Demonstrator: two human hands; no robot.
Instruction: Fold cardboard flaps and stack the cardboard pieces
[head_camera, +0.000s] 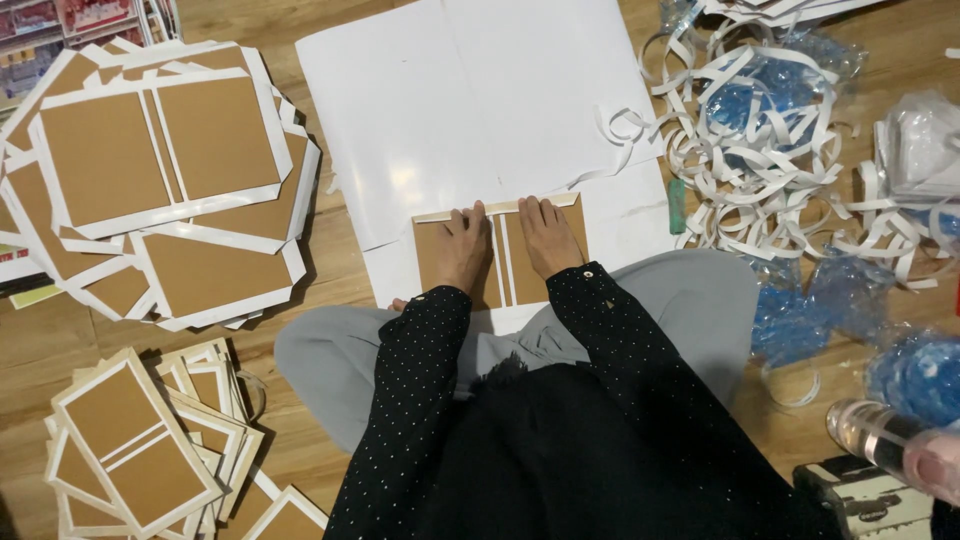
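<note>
A wooden plank floor (330, 285) in a warm brown fills the scene, lit evenly from above with soft shadows. At the top left corner stands what may be a rack of coloured printed goods (60, 25), too cropped to tell. No walls or windows show; the view looks straight down at the boards.

A brown cardboard cover (500, 255), two panels with a narrow spine strip between, lies flat on a white sheet (470, 110) spread on the wooden floor. White margins show along its top edge and between the panels. Both hands press down on it, one on each panel.
</note>
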